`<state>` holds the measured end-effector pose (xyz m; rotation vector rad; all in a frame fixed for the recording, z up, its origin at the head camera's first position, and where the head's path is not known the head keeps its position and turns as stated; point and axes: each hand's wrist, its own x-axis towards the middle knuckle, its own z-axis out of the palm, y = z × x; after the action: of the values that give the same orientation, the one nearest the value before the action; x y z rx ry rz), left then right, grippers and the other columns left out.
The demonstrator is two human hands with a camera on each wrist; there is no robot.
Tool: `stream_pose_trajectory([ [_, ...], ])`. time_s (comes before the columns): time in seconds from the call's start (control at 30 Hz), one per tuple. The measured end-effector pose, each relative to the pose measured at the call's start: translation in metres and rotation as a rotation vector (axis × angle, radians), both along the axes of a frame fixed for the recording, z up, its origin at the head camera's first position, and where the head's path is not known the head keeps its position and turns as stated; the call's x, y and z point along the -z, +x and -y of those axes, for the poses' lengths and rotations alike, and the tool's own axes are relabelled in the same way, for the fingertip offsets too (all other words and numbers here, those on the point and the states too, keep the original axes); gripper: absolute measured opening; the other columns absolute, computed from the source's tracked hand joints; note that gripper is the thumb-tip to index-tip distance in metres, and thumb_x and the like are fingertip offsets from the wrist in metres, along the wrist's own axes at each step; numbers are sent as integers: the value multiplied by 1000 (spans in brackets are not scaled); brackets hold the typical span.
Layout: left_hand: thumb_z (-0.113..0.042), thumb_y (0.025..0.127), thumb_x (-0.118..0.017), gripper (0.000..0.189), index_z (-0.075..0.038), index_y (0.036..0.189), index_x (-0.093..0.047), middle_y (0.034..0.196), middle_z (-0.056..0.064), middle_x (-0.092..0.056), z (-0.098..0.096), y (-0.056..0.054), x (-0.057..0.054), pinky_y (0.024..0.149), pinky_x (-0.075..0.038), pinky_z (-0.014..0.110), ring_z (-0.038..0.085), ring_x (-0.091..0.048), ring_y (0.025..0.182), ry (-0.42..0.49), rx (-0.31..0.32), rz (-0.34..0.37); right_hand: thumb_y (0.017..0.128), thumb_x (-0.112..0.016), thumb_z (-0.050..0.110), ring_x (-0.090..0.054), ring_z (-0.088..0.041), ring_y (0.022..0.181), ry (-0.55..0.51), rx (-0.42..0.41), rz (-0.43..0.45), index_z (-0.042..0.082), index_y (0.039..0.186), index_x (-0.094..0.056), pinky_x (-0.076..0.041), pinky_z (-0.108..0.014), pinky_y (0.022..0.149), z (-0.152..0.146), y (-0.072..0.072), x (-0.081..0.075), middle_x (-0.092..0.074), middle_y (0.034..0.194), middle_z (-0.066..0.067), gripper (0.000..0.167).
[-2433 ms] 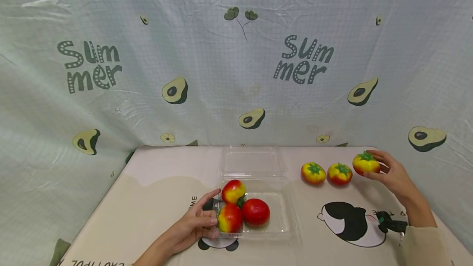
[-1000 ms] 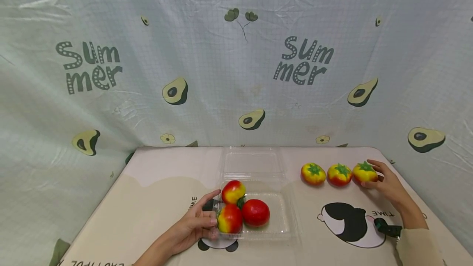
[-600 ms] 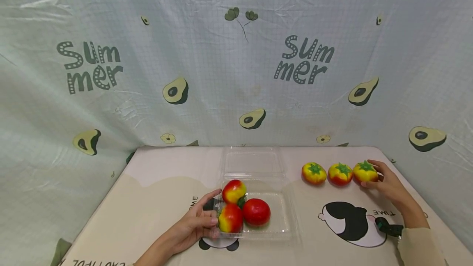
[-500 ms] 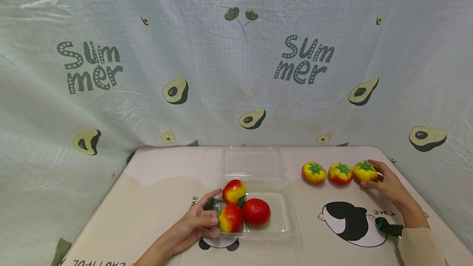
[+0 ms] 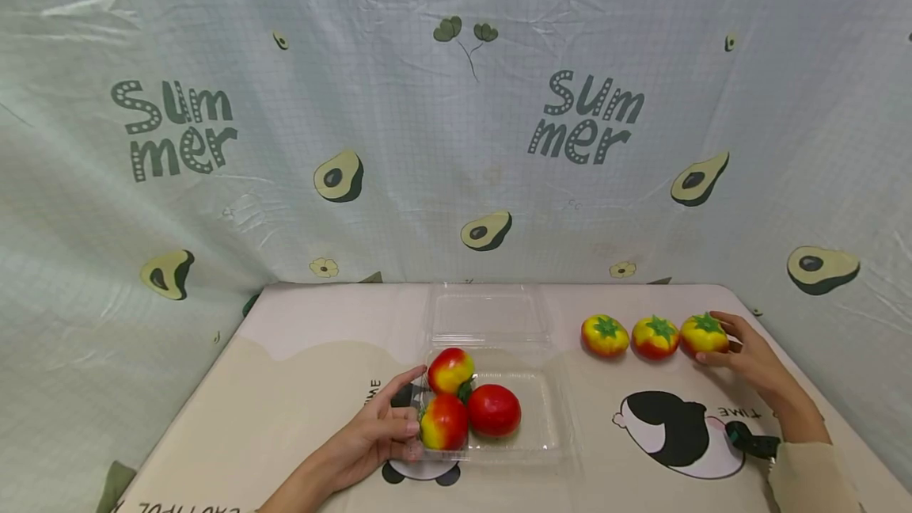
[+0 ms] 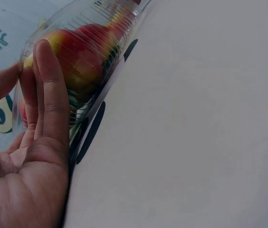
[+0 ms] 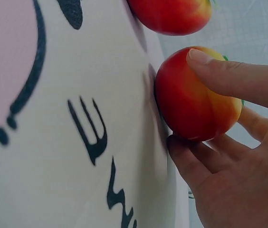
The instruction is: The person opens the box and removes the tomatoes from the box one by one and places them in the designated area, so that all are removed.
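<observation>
My left hand (image 5: 378, 426) grips the left wall of a clear plastic clamshell box (image 5: 537, 410), with its thumb and fingers at the rim. Inside the box lie three red-and-yellow tomatoes: one at the back (image 5: 450, 370), one at the front (image 5: 444, 421) and a redder one (image 5: 494, 410) to their right. At the far right, my right hand (image 5: 751, 359) holds another tomato (image 5: 704, 336) with a green star-shaped calyx, thumb on its near side. In the right wrist view this tomato (image 7: 191, 99) sits right at the table surface, the fingertips low on its side.
Two more tomatoes stand in a row left of the held one: a middle one (image 5: 655, 337) and a left one (image 5: 604, 336). The box's clear lid (image 5: 488, 311) lies folded back behind it. A printed curtain (image 5: 399, 101) hangs behind the table (image 5: 299, 386).
Since the earliest frame, my right hand has lowered its tomato onto the table at the right end of the row. Over the last second both hands stay almost still.
</observation>
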<state>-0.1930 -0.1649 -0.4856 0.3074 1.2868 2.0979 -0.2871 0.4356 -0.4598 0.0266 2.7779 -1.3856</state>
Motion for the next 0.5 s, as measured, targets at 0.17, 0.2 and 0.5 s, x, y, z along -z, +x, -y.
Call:
stream_pose_trajectory([
  [0.17, 0, 101, -55, 89, -22, 166, 1, 87, -1, -66, 0, 0, 1, 80, -64, 27, 14, -74, 75, 3, -1, -5, 96, -70, 15, -20, -68, 139, 8, 3, -1, -5, 161, -3, -24, -83, 110, -1, 0, 1, -5, 160, -46, 95],
  [0.2, 0, 101, -55, 89, -22, 166, 1, 87, -1, -65, 0, 0, 1, 80, -64, 27, 14, -75, 75, 5, -1, -6, 97, -69, 15, -21, -68, 138, 10, 5, -1, -5, 161, -3, -24, -83, 110, -2, 0, 2, -6, 159, -46, 94],
  [0.5, 0, 101, -55, 89, -21, 166, 2, 88, -1, -66, 0, 0, 1, 80, -64, 27, 14, -75, 75, 25, 5, -18, 101, -65, 24, -20, -68, 138, 13, 13, 9, -5, 161, -4, -23, -84, 110, -4, -1, 2, -6, 159, -46, 91],
])
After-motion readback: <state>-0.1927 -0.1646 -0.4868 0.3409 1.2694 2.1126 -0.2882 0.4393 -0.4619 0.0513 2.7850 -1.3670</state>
